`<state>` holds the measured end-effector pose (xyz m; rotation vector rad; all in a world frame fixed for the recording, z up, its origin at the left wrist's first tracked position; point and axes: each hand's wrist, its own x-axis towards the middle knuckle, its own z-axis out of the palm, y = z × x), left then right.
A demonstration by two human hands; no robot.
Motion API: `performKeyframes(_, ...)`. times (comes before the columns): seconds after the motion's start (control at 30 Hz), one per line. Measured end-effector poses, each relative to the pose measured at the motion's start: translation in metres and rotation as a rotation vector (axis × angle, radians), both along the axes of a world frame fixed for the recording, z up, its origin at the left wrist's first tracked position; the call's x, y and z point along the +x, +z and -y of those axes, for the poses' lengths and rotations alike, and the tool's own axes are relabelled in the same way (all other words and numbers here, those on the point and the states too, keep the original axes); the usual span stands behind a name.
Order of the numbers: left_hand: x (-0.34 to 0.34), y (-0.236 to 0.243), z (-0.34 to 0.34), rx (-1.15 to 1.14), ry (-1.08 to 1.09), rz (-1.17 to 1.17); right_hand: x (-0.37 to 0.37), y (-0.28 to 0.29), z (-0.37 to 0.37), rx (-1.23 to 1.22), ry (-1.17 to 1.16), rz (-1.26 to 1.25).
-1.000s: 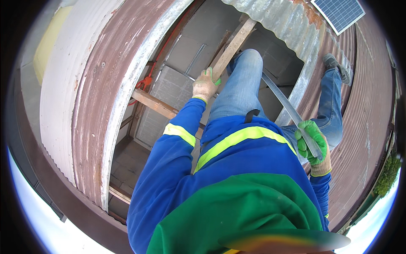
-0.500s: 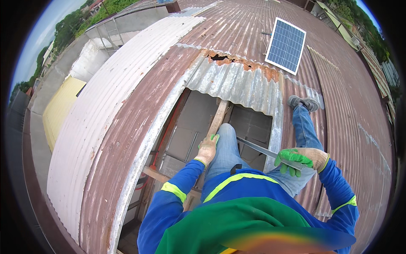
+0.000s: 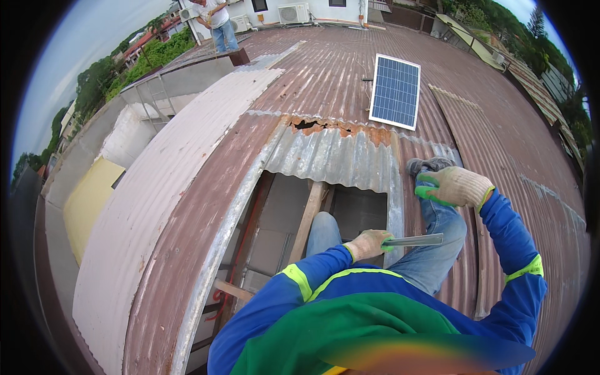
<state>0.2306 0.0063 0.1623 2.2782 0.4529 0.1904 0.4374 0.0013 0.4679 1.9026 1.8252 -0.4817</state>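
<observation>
My left hand (image 3: pixel 370 244), in a cream glove with green fingers, is closed round a narrow grey metal strip (image 3: pixel 420 240). The strip points right across my lap, above my right thigh; its other end is hidden by the hand and arm. My right hand (image 3: pixel 459 187), gloved the same way, is raised over my bent right leg near the shoe (image 3: pixel 431 165). Its fingers are curved but apart, and I see nothing in them. Ahead of me, a rusted, torn corrugated sheet (image 3: pixel 331 156) borders the roof opening (image 3: pixel 284 200), where a wooden beam (image 3: pixel 307 222) shows.
A solar panel (image 3: pixel 395 92) lies ahead on the brown corrugated roof (image 3: pixel 500 162). Left of the opening run a long metal edge (image 3: pixel 219 262) and a pale sheet (image 3: pixel 162 181). Another person (image 3: pixel 219 25) stands far left, near air-conditioner units (image 3: pixel 294 14).
My left hand has let go of the wooden beam and now holds the metal strip. My right hand has released the strip and moved up and forward. The view has tilted up, showing another person.
</observation>
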Motion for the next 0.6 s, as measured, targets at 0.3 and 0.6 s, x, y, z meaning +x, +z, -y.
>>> performKeyframes(0.3,0.028,0.240,-0.094,-0.060,0.272,0.678,0.022,-0.113,0.050,0.375,-0.406,-0.825)
performKeyframes(0.6,0.034,0.494,-0.154,0.662,0.182,0.606,-0.095,-0.112,0.011,0.939,-0.667,-1.392)
